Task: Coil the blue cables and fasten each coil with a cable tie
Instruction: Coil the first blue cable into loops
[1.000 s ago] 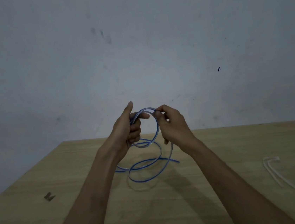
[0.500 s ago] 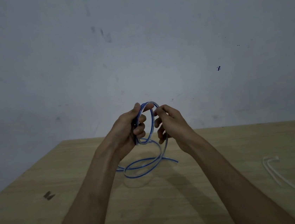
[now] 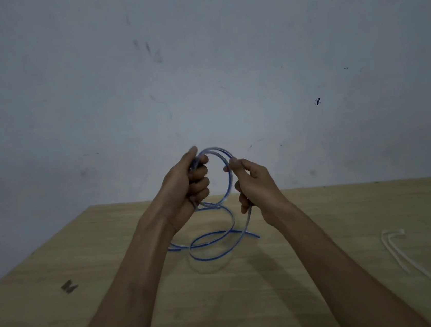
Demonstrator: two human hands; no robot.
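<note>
Both hands raised above the wooden worktop. Left hand: fingers curled tight round the gathered loops of the blue cable. Right hand: thumb and forefinger pinched on the loop's right side. Slack cable hangs down and lies curled on the worktop. Two white cable ties lie well apart, to the right.

Dim, bluish, low-contrast view. Soft shadows of the forearms fall on the table below the cable. Wide-angle bending curves the table edges; fine detail is soft throughout.
</note>
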